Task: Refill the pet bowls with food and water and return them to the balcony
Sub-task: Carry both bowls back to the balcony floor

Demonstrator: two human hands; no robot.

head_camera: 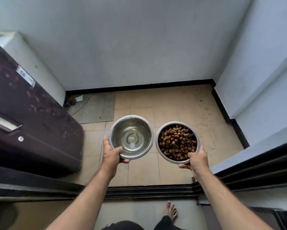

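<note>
Beige tiled balcony floor below: left hand grips a round steel water bowl, right hand grips a round steel bowl of brown kibble.

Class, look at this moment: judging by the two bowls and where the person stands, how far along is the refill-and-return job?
Done: both are refilled, the water bowl holding clear water and the food bowl heaped with kibble. In hand: the left hand grips the water bowl, the right hand the food bowl, over the balcony floor, beyond the door track. Left: setting both down there.
</note>
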